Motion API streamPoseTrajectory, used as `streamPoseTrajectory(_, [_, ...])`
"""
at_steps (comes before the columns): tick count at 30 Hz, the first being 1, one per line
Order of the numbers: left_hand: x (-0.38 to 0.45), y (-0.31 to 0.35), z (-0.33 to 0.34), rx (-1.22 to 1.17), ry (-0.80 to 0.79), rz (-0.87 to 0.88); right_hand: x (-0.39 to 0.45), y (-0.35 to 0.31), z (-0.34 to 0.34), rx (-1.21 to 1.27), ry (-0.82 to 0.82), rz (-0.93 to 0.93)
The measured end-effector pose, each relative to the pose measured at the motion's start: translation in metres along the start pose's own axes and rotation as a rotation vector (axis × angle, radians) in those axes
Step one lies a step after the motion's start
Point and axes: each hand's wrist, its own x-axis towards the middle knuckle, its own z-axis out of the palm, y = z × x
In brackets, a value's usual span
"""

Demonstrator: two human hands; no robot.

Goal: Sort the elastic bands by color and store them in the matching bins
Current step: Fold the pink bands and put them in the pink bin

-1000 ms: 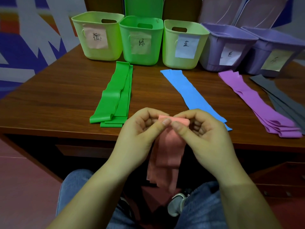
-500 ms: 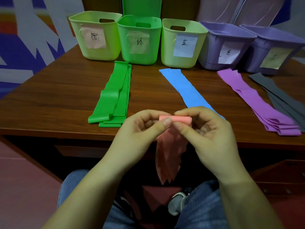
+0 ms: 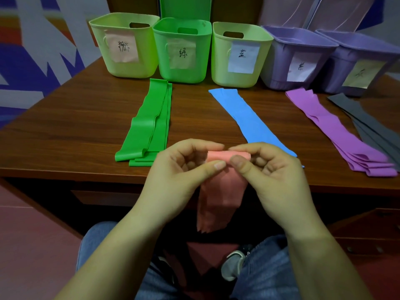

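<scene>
Pink band (image 3: 225, 191): pinched at its rolled top edge between both hands, the loose end hanging below them in front of the table edge.
Left hand (image 3: 184, 169): thumb and forefinger curled, pinching the roll's left end.
Right hand (image 3: 275, 169): thumb and fingers curled round the roll's right end.
Green bands (image 3: 149, 126): stacked on the table (image 3: 65, 131), just beyond the left hand.
Blue band (image 3: 249, 120): beyond the right hand, its near end hidden behind it.
Purple bands (image 3: 337, 131), grey bands (image 3: 368, 122): well right of the right hand.
Bins: five in a row at the far edge, each with a handwritten paper label; the green bin (image 3: 183, 50) reads 绿, the next bin (image 3: 238, 55) 蓝, the others too blurred to read.
</scene>
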Motion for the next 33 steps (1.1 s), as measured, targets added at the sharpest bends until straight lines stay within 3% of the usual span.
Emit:
streamPoseTrajectory(8, [0.004,0.001,0.001,0.056,-0.008,-0.113,-0.002,0.0,-0.001,0.062,0.007,-0.03])
streamPoseTrajectory(17, [0.004,0.001,0.003,0.038,0.033,-0.022,0.001,0.001,0.001,0.025,-0.019,0.027])
streamPoseTrajectory(33, [0.006,-0.011,0.011,-0.005,-0.132,-0.047,0.001,-0.003,0.002,-0.054,0.082,-0.076])
